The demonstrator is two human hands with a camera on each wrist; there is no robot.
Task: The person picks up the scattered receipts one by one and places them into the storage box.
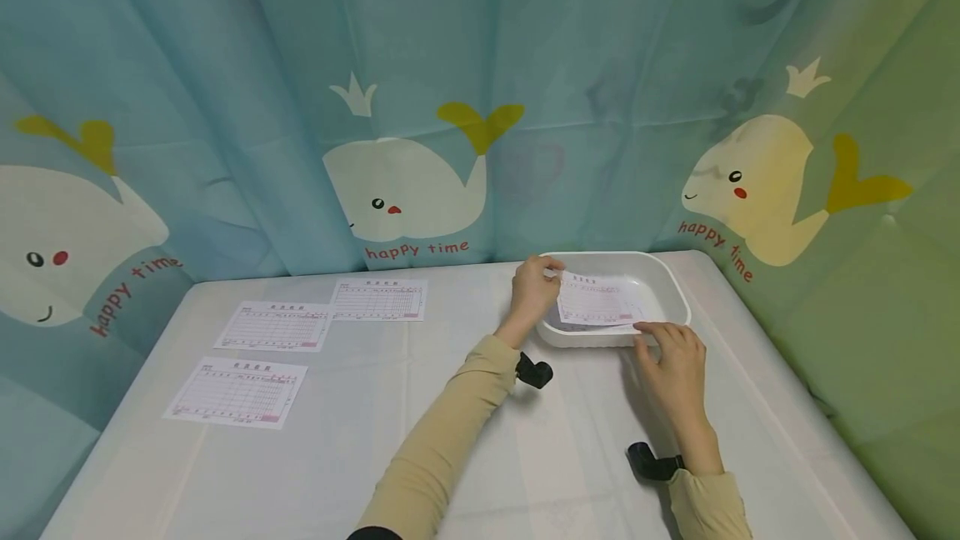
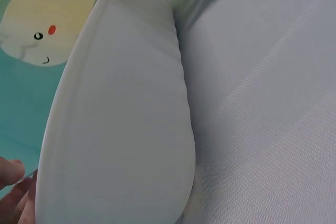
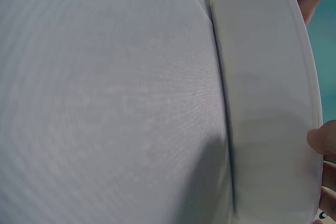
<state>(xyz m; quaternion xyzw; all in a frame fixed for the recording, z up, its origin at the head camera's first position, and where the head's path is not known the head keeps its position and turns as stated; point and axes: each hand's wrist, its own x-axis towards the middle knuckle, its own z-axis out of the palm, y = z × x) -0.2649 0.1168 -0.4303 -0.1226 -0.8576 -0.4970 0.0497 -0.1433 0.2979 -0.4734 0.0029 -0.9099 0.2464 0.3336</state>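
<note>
Inside the white tray (image 1: 667, 294) lies a printed paper form (image 1: 596, 300) with a ruled grid, tilted towards the front rim. My left hand (image 1: 534, 290) reaches over the tray's left end and pinches the form near its upper left corner between thumb and fingers. At the front rim, my right hand (image 1: 675, 369) grips the tray, thumb (image 3: 321, 139) against the outer wall and fingers over the edge. From the left wrist the tray's outer wall (image 2: 121, 108) fills the middle and hides the form's face. More paper shows under the form inside the tray.
Three similar forms lie on the table's left: a front one (image 1: 238, 392), a middle one (image 1: 274, 327) and a back one (image 1: 380, 300), the last two touching or overlapping at a corner. A white cloth (image 1: 420, 423) covers the table. Behind hangs a whale-print curtain (image 1: 405, 40).
</note>
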